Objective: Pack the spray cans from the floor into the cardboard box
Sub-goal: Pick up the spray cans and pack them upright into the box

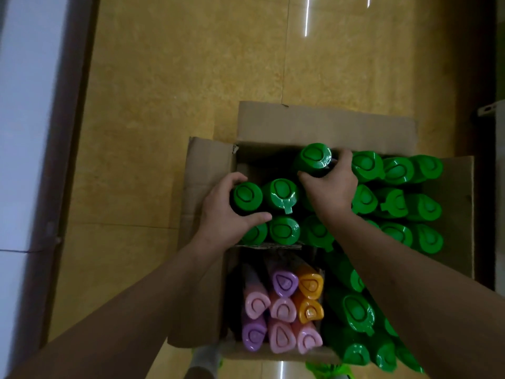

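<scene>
Both hands (328, 187) grip glossy green-capped cans (314, 157).

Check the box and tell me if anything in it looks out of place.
One green can at the far wall stands higher than its neighbours, not yet seated, with the right hand on it. The rest of the cardboard box looks orderly.

The cardboard box (328, 127) sits on the floor (191, 77). Upright spray cans (396, 203) fill its 12-to-3 o'clock side; a smaller cluster of cans (284, 313) stands toward 6 o'clock.
</scene>
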The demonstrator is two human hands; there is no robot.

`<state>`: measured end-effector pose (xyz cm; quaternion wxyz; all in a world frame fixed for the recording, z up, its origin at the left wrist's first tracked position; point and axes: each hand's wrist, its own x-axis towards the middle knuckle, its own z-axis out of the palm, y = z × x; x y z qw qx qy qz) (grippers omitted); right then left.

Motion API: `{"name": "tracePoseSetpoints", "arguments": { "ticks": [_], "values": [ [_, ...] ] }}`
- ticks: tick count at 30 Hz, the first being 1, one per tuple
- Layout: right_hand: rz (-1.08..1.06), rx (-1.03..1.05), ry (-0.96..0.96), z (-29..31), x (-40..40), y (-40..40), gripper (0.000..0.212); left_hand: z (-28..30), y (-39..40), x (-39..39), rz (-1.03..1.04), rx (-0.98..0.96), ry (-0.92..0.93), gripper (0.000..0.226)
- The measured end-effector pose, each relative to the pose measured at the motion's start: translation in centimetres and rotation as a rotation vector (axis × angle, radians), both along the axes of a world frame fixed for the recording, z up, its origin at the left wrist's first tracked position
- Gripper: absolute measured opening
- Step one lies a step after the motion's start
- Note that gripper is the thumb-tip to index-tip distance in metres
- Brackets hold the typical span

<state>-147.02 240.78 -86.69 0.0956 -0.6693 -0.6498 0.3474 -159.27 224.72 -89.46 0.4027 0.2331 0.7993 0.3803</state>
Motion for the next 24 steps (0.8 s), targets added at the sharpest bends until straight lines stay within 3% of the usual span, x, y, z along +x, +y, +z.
{"name": "tracePoseSetpoints", "arguments": {
  "ticks": [3,8,14,24],
  "values": [
    [-0.018,0.026,0.019,0.0,-0.1,-0.1,0.060,0.0,0.1,-0.3,0.017,-0.037,0.012,0.063],
    [0.082,0.080,-0.080,0.6,0.4,-0.4,0.074,0.2,0.2,0.0,0.030,-0.046,0.021,0.059],
    [0.530,0.223,-0.254,2.4,1.2,-2.2,0.067,2.1,-1.2,1.5,0.196,-0.035,0.111,0.072],
    [0.991,0.289,-0.107,4.6,2.4,-11.2,0.063,5.1,-10.2,6.8,0.488,-0.139,0.296,0.069]
  ]
}}
